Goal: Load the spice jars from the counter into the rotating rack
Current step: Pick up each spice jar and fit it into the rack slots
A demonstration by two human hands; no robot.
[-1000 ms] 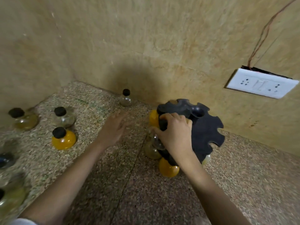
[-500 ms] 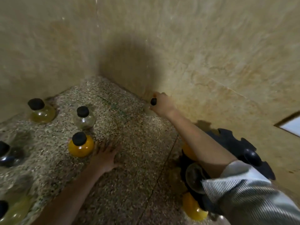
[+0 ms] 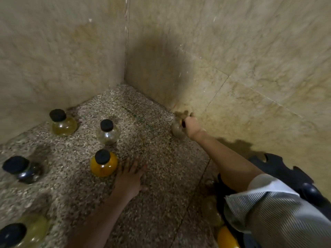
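Counter (image 3: 170, 203): speckled stone, running into a wall corner.

Rotating rack (image 3: 283, 170) is sitting at lower right, mostly hidden behind the right sleeve (image 3: 279, 215). At least two jars are showing low in it: a racked orange jar (image 3: 227, 238) and a racked yellowish jar (image 3: 211, 212). So loading is looking partly done.

Five jars are waiting loose on the left: yellow-green jar (image 3: 62, 125), clear jar (image 3: 107, 134), orange jar (image 3: 103, 164), dark jar (image 3: 22, 170), pale jar (image 3: 25, 233).

Right hand (image 3: 192, 126) is reaching to the wall, fingers curling round the top of a sixth, the wall-side jar (image 3: 177, 131); whether it is lifting, cannot tell.

Left hand (image 3: 129, 178) is lying flat beside the orange jar, fingers spread, holding nothing.
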